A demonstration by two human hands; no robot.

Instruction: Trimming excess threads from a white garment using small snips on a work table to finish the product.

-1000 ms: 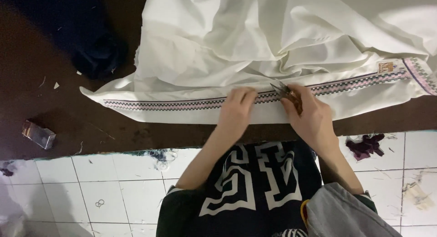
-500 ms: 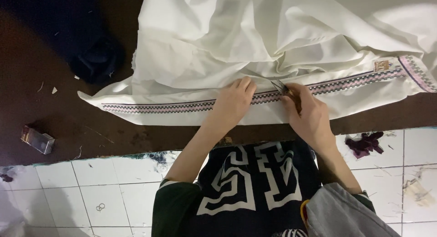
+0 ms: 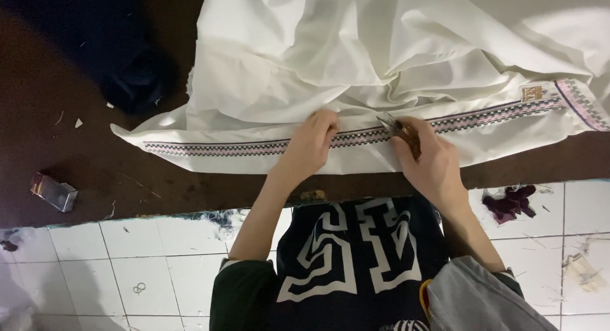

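A small metal thread snip [image 3: 393,125] is gripped in the closed right hand [image 3: 429,161], its tip set on the patterned band [image 3: 254,147] of the white cloth [image 3: 381,58], which is pressed flat just leftward by the left hand's [image 3: 311,143] bent fingers, the folds being heaped beyond on the dark table [image 3: 82,166].

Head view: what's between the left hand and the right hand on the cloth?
A short stretch of the patterned woven band on the white cloth, with the tip of small snips held by the right hand; left hand presses the band.
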